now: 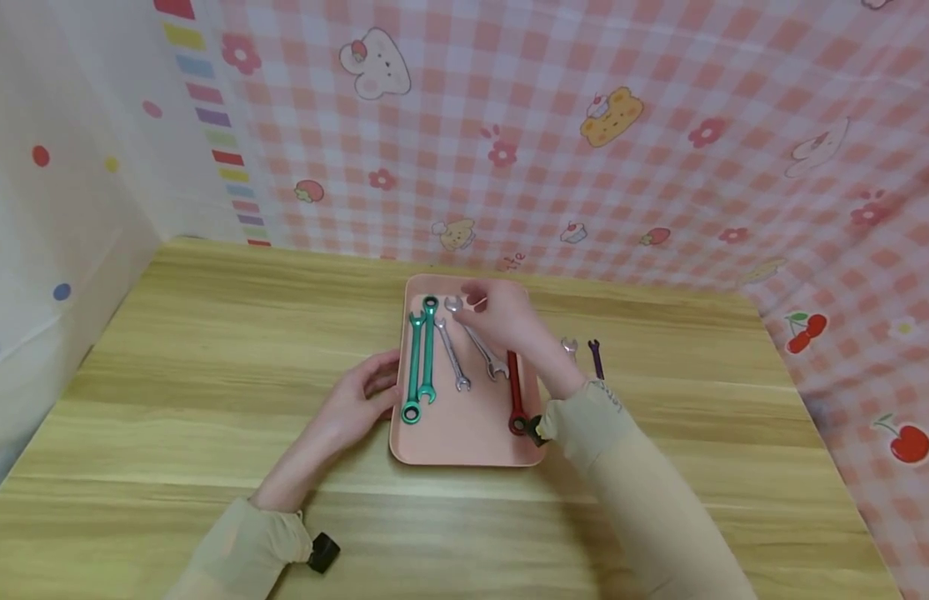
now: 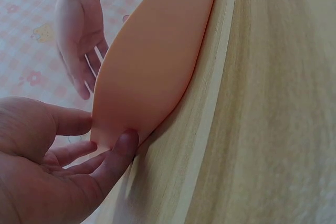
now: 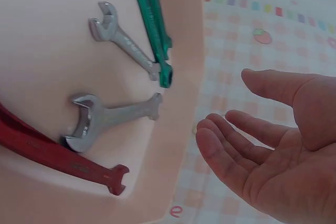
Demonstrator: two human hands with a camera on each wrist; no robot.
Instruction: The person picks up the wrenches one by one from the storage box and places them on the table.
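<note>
Left hand point(image 1: 359, 404) touches the left wall of the pink tray point(image 1: 464, 433), fingers relaxed; right hand point(image 1: 503, 315), empty, hovers over its far end. Five wrenches point(image 1: 452, 354) lie inside, silver wrench point(image 1: 569, 347) and purple wrench point(image 1: 596, 359) right of it. Tray-loading, seemingly; next calls for pinching either.

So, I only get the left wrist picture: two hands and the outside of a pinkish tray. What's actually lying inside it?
Observer: Two green wrenches, two silver wrenches and a red wrench.
Operator: Is there anything like that outside it?
Observer: Yes, a purple wrench and another silver one lie on the table, to the right of the tray in the head view.
Operator: And does the red one sit right next to the greens?
Observer: No, the silver pair lies between them.
</note>
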